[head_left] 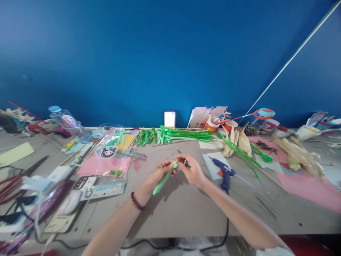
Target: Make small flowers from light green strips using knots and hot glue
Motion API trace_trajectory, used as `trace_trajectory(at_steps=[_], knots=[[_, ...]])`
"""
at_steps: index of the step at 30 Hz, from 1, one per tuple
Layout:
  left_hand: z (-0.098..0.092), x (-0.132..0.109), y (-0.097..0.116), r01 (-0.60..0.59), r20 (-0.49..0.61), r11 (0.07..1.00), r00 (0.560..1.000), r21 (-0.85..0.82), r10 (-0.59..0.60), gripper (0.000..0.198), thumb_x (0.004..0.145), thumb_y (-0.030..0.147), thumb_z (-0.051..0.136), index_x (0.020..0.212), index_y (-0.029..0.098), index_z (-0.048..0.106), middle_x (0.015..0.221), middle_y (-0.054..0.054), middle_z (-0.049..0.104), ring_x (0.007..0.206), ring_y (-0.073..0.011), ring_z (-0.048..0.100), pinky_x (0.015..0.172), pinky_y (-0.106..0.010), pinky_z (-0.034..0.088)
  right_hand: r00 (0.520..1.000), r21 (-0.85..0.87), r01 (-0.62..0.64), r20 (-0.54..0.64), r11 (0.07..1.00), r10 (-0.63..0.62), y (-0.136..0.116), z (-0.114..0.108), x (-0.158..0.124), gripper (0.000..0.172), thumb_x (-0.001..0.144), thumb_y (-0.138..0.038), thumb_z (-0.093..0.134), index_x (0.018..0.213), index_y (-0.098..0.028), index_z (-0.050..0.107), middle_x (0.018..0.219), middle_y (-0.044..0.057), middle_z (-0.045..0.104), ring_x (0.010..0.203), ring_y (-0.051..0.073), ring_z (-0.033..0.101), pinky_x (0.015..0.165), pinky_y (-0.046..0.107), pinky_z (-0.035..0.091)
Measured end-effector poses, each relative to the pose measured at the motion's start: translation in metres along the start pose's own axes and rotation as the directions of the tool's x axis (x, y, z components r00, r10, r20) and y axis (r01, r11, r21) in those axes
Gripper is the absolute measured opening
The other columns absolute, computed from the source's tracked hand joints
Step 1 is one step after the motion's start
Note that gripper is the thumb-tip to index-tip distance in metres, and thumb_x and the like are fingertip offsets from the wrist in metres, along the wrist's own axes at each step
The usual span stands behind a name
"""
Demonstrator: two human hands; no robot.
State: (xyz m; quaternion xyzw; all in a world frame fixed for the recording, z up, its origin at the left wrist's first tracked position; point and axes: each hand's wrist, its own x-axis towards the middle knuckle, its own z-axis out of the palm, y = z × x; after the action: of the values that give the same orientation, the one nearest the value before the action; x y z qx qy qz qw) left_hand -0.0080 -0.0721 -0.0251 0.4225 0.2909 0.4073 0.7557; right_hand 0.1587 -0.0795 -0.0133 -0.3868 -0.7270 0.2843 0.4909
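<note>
My left hand (160, 171) is closed round a bundle of pale green pipe cleaners (163, 182), whose loose ends slant down towards me. At the bundle's upper end is a small bunched green knob (175, 164), between the fingertips of both hands. My right hand (194, 173) is closed too, its fingertips against that knob. A small dark tool (187, 164) shows among the right fingers, its thin tip pointing up; its kind is unclear. Behind the hands lie green pipe cleaner stems (189, 134) with several curled heads (146, 136) at their left end.
Right of my hands, a blue hot glue gun (226, 173) rests on pale paper. Dried husks (243, 142) and paper cups (211, 125) stand behind it. Pink paper (102, 166), a phone (62, 217) and long scissors (23, 174) lie left. A blue wall (165, 64) closes the back.
</note>
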Motion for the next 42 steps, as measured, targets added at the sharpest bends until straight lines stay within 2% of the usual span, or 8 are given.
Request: trace_trajectory(at_steps=[5,11,18,24,29,34,39,42], knots=[[-0.005,0.002,-0.005,0.012,0.031,0.999,0.999,-0.051,-0.010,0.029,0.071,0.037,0.073,0.087,0.013,0.068,0.071,-0.003,0.060,0.062,-0.0096,0.054,0.059,-0.021,0.041,0.999,0.097,0.026,-0.027,0.995,-0.023,0.001,0.001,-0.001,0.022,0.088,-0.025,0.049,0.110,-0.021,0.052,0.090,0.005,0.064,0.077,0.015,0.059,0.074,0.030,0.048],[-0.004,0.001,-0.001,0.048,0.091,0.988,0.995,-0.145,-0.035,0.028,0.068,0.033,0.075,0.087,0.013,0.069,0.074,-0.003,0.058,0.065,-0.0107,0.054,0.062,-0.023,0.043,0.999,0.180,-0.038,0.036,0.983,0.032,-0.001,-0.003,-0.001,0.028,0.087,-0.025,0.052,0.114,-0.022,0.049,0.091,0.006,0.063,0.084,0.016,0.057,0.079,0.033,0.047],[-0.005,0.000,0.004,0.037,0.037,0.990,0.999,-0.138,-0.032,0.029,0.067,0.028,0.077,0.091,0.013,0.068,0.081,-0.005,0.065,0.063,-0.0084,0.055,0.064,-0.021,0.043,0.995,0.055,0.056,0.073,0.997,-0.060,-0.006,-0.002,0.001,0.040,0.080,-0.019,0.060,0.118,-0.025,0.047,0.098,0.004,0.060,0.094,0.018,0.055,0.084,0.034,0.045],[-0.001,0.001,0.004,-0.015,-0.012,0.981,1.000,-0.194,0.013,0.029,0.062,0.024,0.081,0.084,0.016,0.063,0.073,-0.001,0.064,0.059,-0.0085,0.056,0.060,-0.020,0.042,0.996,0.126,0.070,0.045,0.990,-0.076,-0.002,0.003,0.000,0.039,0.082,-0.022,0.059,0.118,-0.023,0.046,0.097,0.005,0.059,0.089,0.016,0.057,0.079,0.032,0.048],[0.005,-0.002,0.009,-0.018,-0.056,0.990,0.998,-0.140,0.010,0.025,0.065,0.029,0.079,0.079,0.014,0.065,0.068,-0.001,0.063,0.059,-0.0083,0.056,0.060,-0.019,0.042,0.999,0.204,0.038,-0.023,0.978,-0.034,0.006,0.010,-0.004,0.035,0.083,-0.025,0.058,0.116,-0.024,0.046,0.092,0.004,0.059,0.080,0.015,0.057,0.073,0.031,0.050],[0.012,-0.005,0.012,-0.061,-0.181,0.997,0.982,-0.041,0.053,0.027,0.059,0.026,0.082,0.078,0.015,0.067,0.075,-0.002,0.068,0.068,-0.0111,0.061,0.069,-0.022,0.044,0.994,0.114,0.070,-0.089,0.991,-0.060,0.010,0.012,-0.006,0.034,0.083,-0.021,0.059,0.114,-0.025,0.048,0.090,0.004,0.061,0.077,0.014,0.057,0.071,0.030,0.051],[0.016,-0.005,0.013,-0.114,-0.228,0.993,0.967,0.017,0.115,0.024,0.058,0.028,0.082,0.075,0.016,0.069,0.081,-0.004,0.071,0.079,-0.0138,0.063,0.075,-0.023,0.045,0.992,0.003,0.087,-0.094,0.996,-0.086,0.005,0.011,-0.008,0.031,0.082,-0.020,0.059,0.112,-0.026,0.052,0.090,0.003,0.062,0.076,0.015,0.058,0.072,0.030,0.051],[0.018,-0.005,0.014,-0.123,-0.268,0.991,0.954,0.058,0.134,0.026,0.056,0.029,0.083,0.073,0.016,0.069,0.079,-0.004,0.071,0.076,-0.0141,0.063,0.073,-0.024,0.046,0.992,0.057,0.085,-0.103,0.995,-0.079,0.001,0.011,-0.008,0.030,0.082,-0.022,0.059,0.111,-0.025,0.051,0.090,0.003,0.063,0.077,0.015,0.058,0.073,0.030,0.051]])
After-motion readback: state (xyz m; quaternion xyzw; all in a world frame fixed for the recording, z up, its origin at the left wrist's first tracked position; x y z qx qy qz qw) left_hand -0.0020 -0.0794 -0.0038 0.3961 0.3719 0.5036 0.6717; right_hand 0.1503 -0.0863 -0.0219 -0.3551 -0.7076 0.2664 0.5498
